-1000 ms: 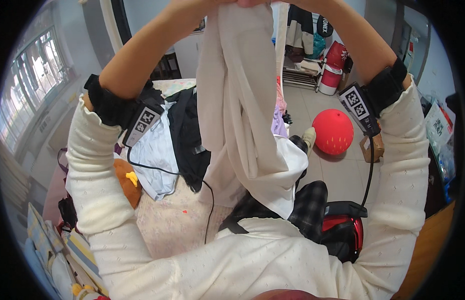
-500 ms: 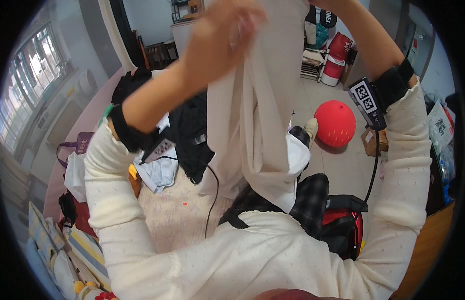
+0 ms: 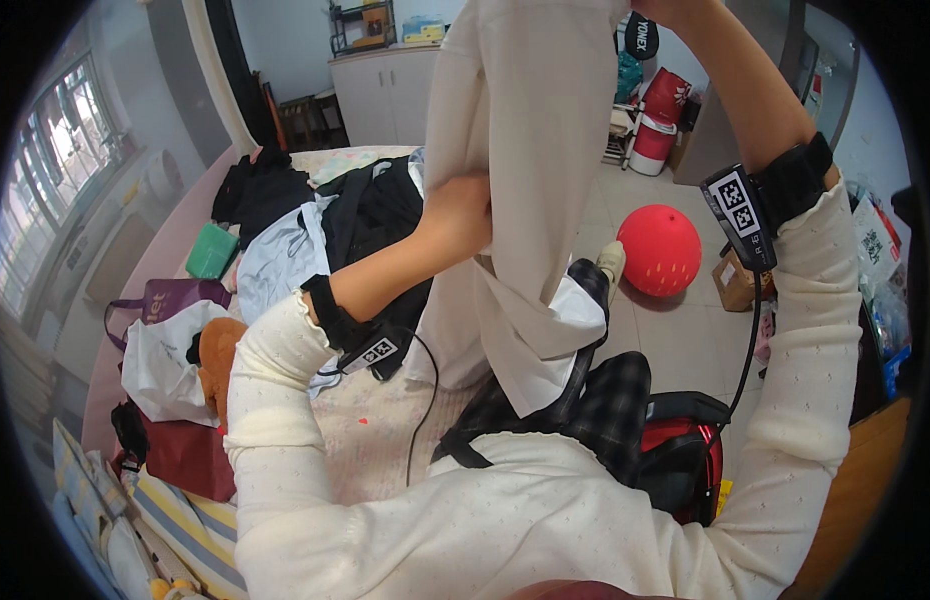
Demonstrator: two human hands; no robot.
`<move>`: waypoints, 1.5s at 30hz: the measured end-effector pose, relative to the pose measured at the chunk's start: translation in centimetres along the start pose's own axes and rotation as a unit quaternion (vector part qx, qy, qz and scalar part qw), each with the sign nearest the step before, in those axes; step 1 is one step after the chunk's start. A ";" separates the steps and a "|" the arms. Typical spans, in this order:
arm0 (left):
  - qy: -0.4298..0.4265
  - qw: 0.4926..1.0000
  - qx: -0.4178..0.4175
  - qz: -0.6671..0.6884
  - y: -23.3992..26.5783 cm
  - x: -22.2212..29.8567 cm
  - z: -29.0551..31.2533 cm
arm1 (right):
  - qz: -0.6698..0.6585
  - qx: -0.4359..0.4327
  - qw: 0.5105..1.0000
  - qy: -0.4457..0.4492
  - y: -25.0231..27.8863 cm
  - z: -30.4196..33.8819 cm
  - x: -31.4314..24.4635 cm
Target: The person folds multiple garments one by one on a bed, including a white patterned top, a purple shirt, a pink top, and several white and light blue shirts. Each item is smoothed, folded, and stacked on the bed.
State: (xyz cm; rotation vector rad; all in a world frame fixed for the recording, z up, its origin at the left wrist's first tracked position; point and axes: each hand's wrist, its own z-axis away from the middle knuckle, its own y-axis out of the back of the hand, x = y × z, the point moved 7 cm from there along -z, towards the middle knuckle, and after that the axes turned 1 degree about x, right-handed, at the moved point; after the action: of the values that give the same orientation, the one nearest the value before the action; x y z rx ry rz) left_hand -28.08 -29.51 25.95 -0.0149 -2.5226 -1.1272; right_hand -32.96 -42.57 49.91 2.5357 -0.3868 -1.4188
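A pair of beige trousers (image 3: 545, 120) hangs lengthwise in front of me, its top running past the upper edge of the view. White inner cloth shows at its lower right side. My left hand (image 3: 460, 212) is closed at the fold halfway down, its fingertips hidden in the fabric. Up at the top right corner of the trousers, my right hand (image 3: 663, 10) pinches the cloth, partly cut off by the picture's edge. The lower end of the garment drapes down by my lap.
Dark clothes (image 3: 370, 215) and a light blue garment (image 3: 285, 255) lie on the bed (image 3: 375, 455) to the left. Near them are a green box (image 3: 212, 250), a white bag (image 3: 170, 365) and an orange plush toy (image 3: 221, 365). A red balloon (image 3: 661, 250) rests on the floor to the right.
My left hand has come down from near the top of the trousers to their middle. The right hand stays high at the upper corner, and the fabric hangs straighter.
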 end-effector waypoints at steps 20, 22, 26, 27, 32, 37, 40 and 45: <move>-0.074 0.799 0.083 0.591 10.4 -2.4 2.1 | -0.090 0.182 0.978 0.047 13.1 4.9 -0.4; -0.022 0.782 0.129 0.610 14.4 -4.3 -1.0 | -0.030 0.245 0.967 0.068 18.0 7.2 -2.8; -0.044 0.767 -0.031 0.640 13.7 -2.4 -14.0 | 0.147 0.395 0.901 0.101 24.9 12.7 -10.6; -0.020 0.771 -0.028 0.636 11.8 -2.0 -16.4 | 0.134 0.385 0.907 0.101 25.5 14.1 -12.4; 0.050 0.771 -0.034 0.634 -1.8 5.2 -28.5 | 0.400 0.447 0.767 0.228 26.0 22.2 -21.8; -0.005 0.855 -0.069 0.513 -9.9 14.2 -30.6 | 0.534 0.316 0.781 0.063 28.2 21.5 -19.4; -0.184 0.815 -0.085 0.543 -12.1 22.1 -28.6 | 0.572 0.267 0.774 -0.050 30.1 21.3 -13.9; -0.188 0.898 0.004 0.398 -17.3 26.4 -24.8 | 0.523 0.132 0.834 -0.119 31.3 22.8 -6.3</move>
State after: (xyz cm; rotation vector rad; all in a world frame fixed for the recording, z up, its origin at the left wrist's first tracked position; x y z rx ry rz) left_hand -47.08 -62.82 37.64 -1.2461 -2.3996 -0.8006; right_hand -59.52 -71.25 52.85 1.6821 -1.7659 -1.1984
